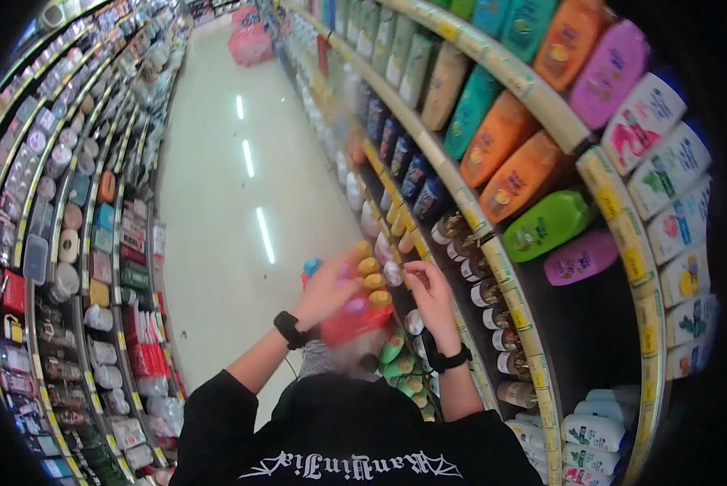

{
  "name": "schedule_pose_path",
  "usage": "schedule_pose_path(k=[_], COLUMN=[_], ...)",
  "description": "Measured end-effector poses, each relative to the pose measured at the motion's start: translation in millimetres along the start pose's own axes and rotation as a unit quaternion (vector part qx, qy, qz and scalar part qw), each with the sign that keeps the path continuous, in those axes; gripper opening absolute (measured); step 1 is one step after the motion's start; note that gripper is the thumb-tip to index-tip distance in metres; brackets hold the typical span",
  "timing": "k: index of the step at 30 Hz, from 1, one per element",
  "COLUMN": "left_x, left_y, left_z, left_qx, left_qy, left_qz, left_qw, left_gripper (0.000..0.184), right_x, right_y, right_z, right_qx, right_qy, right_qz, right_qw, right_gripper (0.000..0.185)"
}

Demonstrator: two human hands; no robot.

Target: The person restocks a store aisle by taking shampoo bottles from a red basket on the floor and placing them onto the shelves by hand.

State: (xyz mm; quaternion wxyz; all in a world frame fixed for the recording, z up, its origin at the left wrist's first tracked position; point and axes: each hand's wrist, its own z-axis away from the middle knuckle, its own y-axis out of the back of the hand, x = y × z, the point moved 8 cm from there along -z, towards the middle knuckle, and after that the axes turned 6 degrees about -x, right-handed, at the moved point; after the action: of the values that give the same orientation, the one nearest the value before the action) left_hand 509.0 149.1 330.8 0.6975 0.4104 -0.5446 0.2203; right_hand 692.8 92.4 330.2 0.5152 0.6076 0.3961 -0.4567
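Observation:
My left hand (329,290) is smeared by motion beside several yellow-capped bottles (369,266) at the shelf edge; its fingers and anything in them are unclear. To the right, my right hand (430,293) reaches to the lower shelf, its fingers bent near a white-and-pink bottle (392,273). Whether it holds anything cannot be made out. Below my hands is a blurred red container (355,324) with something purple in it. Both wrists wear black bands.
Curved shelves on the right carry orange bottles (526,176), a green bottle (548,225) and dark jars (485,292). Shelves of boxes and containers (64,279) line the left. Between them runs a pale aisle floor (218,162), with a pink bundle (251,44) at its far end.

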Motion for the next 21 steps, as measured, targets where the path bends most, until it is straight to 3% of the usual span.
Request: schedule_pose_path(k=[5,9,11,12,13,15,16,21], left_x=[-76.5,-151.2,-182.2,-202.9,-221.0,-261.0,-264.6,-308.3], left_y=[38.1,28.8,11.6,1.3,-8.6,-40.3,-45.8,-96.0], left_z=[9.5,10.0,9.8,7.2,6.2,8.5,6.9,10.2], left_qx=[0.016,-0.008,-0.029,-0.027,-0.029,-0.072,-0.050,-0.119], left_qy=[0.031,0.117,0.144,0.113,0.123,0.171,0.131,0.216], left_qz=[0.012,-0.004,0.055,-0.021,-0.011,0.054,0.024,0.037], left_qw=[0.999,0.993,0.988,0.993,0.992,0.981,0.990,0.968], left_gripper=[0.049,0.048,0.050,0.047,0.047,0.043,0.039,0.041], right_x=[57.9,117.4,140.4,168.6,188.0,213.7,228.3,267.8], right_y=[-69.9,-109.4,-120.2,-125.3,-130.3,-136.7,-139.9,-150.6], right_z=[-29.3,-42.4,-42.1,-38.6,-33.9,-22.7,-15.5,11.5], right_qx=[-0.069,-0.089,-0.081,-0.092,-0.101,-0.119,-0.146,-0.200], right_qy=[-0.035,-0.095,-0.096,-0.133,-0.143,-0.114,-0.178,-0.231], right_qz=[0.022,0.104,0.195,0.245,0.249,0.317,0.297,0.287], right_qw=[0.997,0.986,0.973,0.956,0.952,0.934,0.927,0.908], right_gripper=[0.019,0.021,0.020,0.020,0.020,0.021,0.031,0.048])
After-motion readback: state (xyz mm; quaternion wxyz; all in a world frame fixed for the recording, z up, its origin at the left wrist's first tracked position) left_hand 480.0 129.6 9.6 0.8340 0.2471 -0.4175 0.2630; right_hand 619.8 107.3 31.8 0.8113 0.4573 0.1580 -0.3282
